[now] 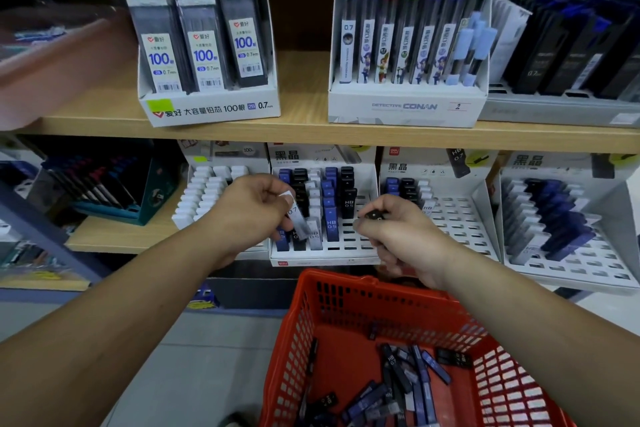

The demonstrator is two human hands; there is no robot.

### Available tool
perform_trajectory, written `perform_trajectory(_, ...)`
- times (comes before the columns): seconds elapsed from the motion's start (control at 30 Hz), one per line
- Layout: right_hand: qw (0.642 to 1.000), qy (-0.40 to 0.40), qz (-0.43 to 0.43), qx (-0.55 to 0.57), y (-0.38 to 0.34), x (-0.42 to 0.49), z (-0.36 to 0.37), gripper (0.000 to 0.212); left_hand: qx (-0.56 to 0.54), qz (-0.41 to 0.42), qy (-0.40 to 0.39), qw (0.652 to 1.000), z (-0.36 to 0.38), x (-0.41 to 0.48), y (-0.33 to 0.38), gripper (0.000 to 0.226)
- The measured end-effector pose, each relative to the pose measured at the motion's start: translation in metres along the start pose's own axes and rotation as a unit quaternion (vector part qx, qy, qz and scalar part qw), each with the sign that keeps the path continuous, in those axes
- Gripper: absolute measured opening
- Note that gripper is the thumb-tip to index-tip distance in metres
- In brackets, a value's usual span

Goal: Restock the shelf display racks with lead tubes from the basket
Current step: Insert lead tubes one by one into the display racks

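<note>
Two hands: both are raised to the lower shelf, and each has a tube in it.
Left hand (256, 215): its fingers are curled round a pale tube (298, 215) marked 0.7, white cap uppermost.
Right hand (398, 236): it pinches a black tube (373, 216) at the fingertips. Only the tube's end shows, so I cannot tell how it tilts.
Rack (322, 258): the middle white one. Its left columns are filled with blue, black and clear tubes, and bare slots lie to the right and along the front.
Long axis: the pale tube stands near upright, top leaning a little left. Its lower end hangs over the front row of the filled columns, but I cannot tell whether it touches them.
Nearer hand: the right hand sits just beside the bare slots, right of the HB 05 column. The left hand is over ground already stocked.
Basket (346, 282): red, below and between the arms. Loose tubes (398, 374) are heaped flat in its bottom, pointing every way, with plenty left.
Step, as I judge it: seating these two tubes. The black one looks to have the shorter trip, straight down into an open slot.
What it calls for: each tube turned end-down and lined up with a slot before it is lowered.
Risk: a tilted tube could catch a slot edge or nudge its neighbours.
</note>
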State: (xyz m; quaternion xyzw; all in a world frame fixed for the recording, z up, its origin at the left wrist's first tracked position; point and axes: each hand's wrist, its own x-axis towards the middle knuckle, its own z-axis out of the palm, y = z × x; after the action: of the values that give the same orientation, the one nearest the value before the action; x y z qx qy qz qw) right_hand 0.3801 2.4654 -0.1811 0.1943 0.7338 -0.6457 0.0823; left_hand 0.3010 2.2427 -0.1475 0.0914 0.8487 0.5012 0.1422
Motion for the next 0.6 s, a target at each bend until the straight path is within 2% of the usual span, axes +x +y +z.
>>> perform_trajectory(0.23, 0.99, 0.104, -0.091, -0.04, 0.0, 0.034, 0.021, 0.056, -0.05, 0.005, -0.003, 0.999, -0.006, 0.0, -0.011, 0.015)
perform_trajectory(0.37, 0.979, 0.127, -0.106, -0.121, 0.002, 0.044, 0.028, 0.058, -0.085, -0.01, -0.019, 0.996, -0.01, 0.004, -0.015, 0.023)
perform_trajectory(0.5, 0.966, 0.138, -0.127, -0.176, 0.006, 0.041, 0.028, 0.056, -0.107, -0.01, -0.017, 0.994, -0.01, 0.006, -0.015, 0.021)
perform_trajectory(0.6, 0.964, 0.152, -0.165, -0.143, 0.007, 0.038, 0.025, 0.052, -0.109, -0.011, -0.01, 0.994, -0.009, 0.005, -0.015, 0.02)
